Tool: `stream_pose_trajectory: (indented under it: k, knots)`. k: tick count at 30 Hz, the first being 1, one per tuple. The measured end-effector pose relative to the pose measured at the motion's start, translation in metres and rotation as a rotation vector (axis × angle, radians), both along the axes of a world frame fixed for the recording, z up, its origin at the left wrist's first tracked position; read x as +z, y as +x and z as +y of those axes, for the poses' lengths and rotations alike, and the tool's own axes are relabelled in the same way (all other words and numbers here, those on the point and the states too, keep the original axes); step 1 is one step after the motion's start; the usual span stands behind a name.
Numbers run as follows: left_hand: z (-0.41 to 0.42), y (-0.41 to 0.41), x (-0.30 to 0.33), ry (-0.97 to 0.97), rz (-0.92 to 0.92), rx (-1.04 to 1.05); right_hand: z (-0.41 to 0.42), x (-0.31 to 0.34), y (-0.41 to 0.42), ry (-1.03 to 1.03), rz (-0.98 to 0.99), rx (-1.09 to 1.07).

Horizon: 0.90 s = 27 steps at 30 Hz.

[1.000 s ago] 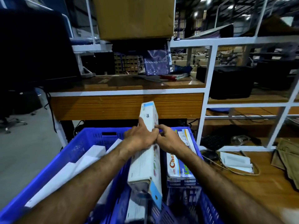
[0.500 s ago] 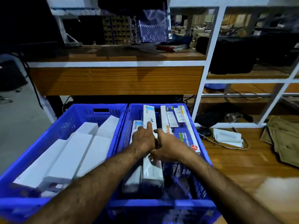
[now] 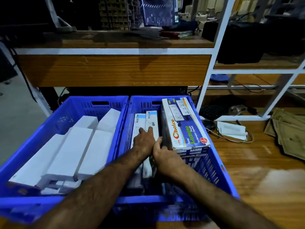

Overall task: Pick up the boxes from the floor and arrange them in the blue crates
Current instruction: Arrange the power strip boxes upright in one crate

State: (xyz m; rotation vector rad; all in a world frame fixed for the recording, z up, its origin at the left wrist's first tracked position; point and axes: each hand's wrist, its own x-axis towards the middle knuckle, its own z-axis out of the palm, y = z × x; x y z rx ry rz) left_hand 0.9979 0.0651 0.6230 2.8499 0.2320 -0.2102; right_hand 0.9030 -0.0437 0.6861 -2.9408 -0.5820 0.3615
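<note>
Two blue crates stand side by side on a wooden surface. The left crate [image 3: 69, 106] holds several plain white boxes [image 3: 77, 146]. In the right crate [image 3: 212, 164] two long white boxes [image 3: 151, 119] lie on edge at the left, beside a stack of blue-and-white "Choice" extension-socket boxes [image 3: 184, 124] at the right. My left hand [image 3: 144, 140] rests flat on top of the two white boxes, fingers spread. My right hand [image 3: 162, 152] presses against the right white box, fingers down in the gap beside the Choice stack.
A wood-and-white-metal shelf unit [image 3: 115, 52] rises just behind the crates. To the right lie a white adapter with cable [image 3: 231, 129], a black keyboard [image 3: 212, 111] and folded brown cardboard [image 3: 290, 129]. Grey floor shows at the far left.
The long white box went from held upright above the right crate to lying inside it next to another. Both hands followed it down; the view tilted downward.
</note>
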Motion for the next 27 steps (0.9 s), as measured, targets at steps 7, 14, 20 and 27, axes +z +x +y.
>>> stream_pose_trajectory:
  k: [7,14,20,27]
  knots:
    - [0.041,-0.026,0.041,0.144,0.139,-0.345,-0.004,-0.017,0.001,-0.175,0.051,0.1]
    - [0.054,-0.081,0.043,0.518,0.161,-0.736,0.002,-0.025,0.004,-0.214,-0.087,0.215]
    - [0.06,-0.079,0.029,0.439,-0.03,-0.742,0.001,-0.029,0.001,-0.197,-0.117,0.248]
    - [0.055,-0.078,0.031,0.445,0.033,-0.723,-0.004,-0.03,0.001,-0.163,-0.097,0.212]
